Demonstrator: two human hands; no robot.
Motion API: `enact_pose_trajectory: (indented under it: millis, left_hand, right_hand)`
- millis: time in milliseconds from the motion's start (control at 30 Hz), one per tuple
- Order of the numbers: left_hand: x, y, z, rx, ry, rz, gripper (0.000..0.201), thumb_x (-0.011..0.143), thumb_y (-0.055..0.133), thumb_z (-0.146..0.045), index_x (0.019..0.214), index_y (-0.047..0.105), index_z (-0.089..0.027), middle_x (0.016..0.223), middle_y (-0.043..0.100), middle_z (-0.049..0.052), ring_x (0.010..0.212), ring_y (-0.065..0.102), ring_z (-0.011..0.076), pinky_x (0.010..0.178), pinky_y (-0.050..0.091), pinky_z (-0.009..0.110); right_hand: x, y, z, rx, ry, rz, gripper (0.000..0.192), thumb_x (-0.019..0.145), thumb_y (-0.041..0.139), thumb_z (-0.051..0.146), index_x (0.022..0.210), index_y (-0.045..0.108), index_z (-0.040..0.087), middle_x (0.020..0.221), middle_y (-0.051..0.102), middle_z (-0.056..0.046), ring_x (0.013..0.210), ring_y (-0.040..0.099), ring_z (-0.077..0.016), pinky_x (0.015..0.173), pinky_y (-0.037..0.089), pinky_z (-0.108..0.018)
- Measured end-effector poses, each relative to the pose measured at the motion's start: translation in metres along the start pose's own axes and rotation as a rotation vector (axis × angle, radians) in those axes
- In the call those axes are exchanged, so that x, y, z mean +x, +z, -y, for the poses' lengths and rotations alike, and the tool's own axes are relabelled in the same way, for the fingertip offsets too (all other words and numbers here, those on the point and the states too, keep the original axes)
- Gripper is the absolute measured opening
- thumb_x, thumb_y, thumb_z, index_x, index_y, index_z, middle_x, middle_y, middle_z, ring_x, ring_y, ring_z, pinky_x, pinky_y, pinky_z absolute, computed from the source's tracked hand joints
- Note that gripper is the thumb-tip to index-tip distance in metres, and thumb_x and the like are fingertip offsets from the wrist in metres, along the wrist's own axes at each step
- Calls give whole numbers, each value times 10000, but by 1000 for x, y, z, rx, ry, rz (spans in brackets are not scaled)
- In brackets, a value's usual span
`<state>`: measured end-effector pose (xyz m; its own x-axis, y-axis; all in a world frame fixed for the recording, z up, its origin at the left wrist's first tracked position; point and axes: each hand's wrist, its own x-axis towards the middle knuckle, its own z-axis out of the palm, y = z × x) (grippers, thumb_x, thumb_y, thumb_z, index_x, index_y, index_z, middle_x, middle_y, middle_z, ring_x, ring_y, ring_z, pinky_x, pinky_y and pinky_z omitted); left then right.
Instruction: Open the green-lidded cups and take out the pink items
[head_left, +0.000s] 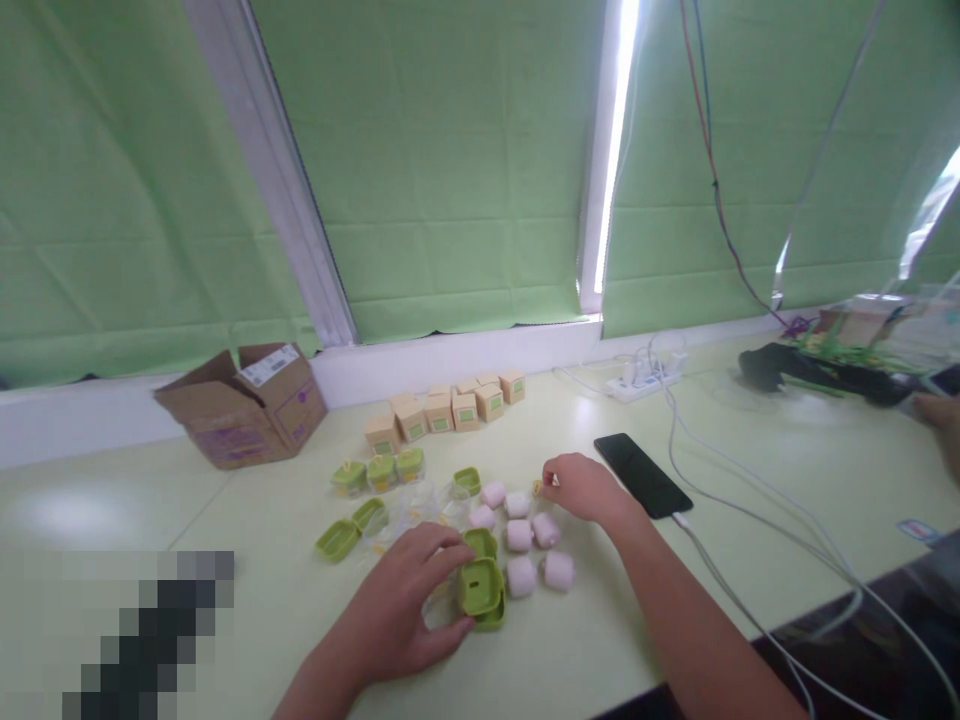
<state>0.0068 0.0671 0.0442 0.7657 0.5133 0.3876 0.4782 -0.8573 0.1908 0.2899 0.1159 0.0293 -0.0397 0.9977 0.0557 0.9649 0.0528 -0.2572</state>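
Note:
My left hand point(409, 597) grips a small green plastic lid point(481, 586) with a slot in it, thumb and fingers at its edges. Under and behind this lid are more green plastic pieces point(480, 543). My right hand point(589, 487) is closed in a pinch on a small yellow piece point(537, 487), whose kind I cannot make out. Between the hands sit several small pale pink rolls point(518, 535). A green tray point(466, 481) lies behind them. Crumpled clear plastic packets point(416, 503) are spread beyond my left hand, beside an opened green box point(338, 541).
Several wrapped green boxes point(381, 471) stand at the left, before a group of small cardboard boxes point(439, 411). A large open carton point(244, 405) is farther left. A black phone point(643, 474) with a cable lies right; behind is a power strip point(643, 383). Another person's hand point(937, 420) shows at far right.

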Motion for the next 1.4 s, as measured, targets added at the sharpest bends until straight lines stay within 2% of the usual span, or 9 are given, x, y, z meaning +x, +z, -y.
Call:
enact_pose_trajectory:
  millis: [167,367,500,600,700,867,1167,1400]
  left_hand:
    - [-1,2,-2,74,8,8,408,708,623,-194,1113,583,-232,1127,605,114,1019,572,276,880,488,451]
    - [-1,-1,-1,45,30,-17,396,733,606,-209,1126,563,-226,1120,604,111,1022,572,260,874,492,418]
    - [-4,-1,8,37,2,-152,246,796,560,-193,1042,573,-196,1001,634,96,942,596,220,837,501,368]
    - [-5,-1,18,75,-107,-276,72,854,504,-188,849,576,-184,780,628,43,733,598,164,693,501,292]
    - [-5,-1,24,110,-198,-297,182,887,459,-201,734,554,-180,639,574,-5,586,546,121,585,454,239]
    - [-3,1,26,148,-221,-270,228,889,457,-230,686,546,-176,590,545,-25,540,510,101,550,410,216]
    - [-6,5,28,152,-216,-269,227,891,463,-223,681,537,-177,580,529,-30,532,496,101,552,389,216]
    - [-6,4,27,180,-213,-280,241,886,463,-229,661,531,-178,561,521,-33,513,488,100,534,376,217]
  right_hand:
    - [0,0,0,21,4,-9,226,827,568,386,871,711,216,914,696,-77,868,622,-204,673,383,-265]
    - [-1,-2,-1,38,2,-40,224,832,560,389,846,698,213,912,690,-65,859,609,-199,661,365,-268]
    - [-3,-6,3,76,-44,-127,243,872,511,368,871,685,199,924,674,-64,860,587,-184,696,360,-269]
    - [-5,-8,11,162,-196,-152,250,896,494,344,859,679,181,839,655,-46,787,566,-150,712,358,-257]
    - [-7,-6,21,229,-365,-138,233,896,511,327,831,671,170,759,625,-19,724,539,-130,687,352,-242]
    - [-10,1,35,196,-499,-135,260,904,503,317,745,633,157,721,590,-13,696,512,-124,668,346,-236]
    - [-7,0,51,239,-581,-105,214,891,520,296,790,660,170,741,622,-13,686,529,-117,656,362,-222]
    - [25,-5,74,215,-612,-127,195,866,553,339,840,676,190,769,646,-16,719,551,-132,679,371,-242]
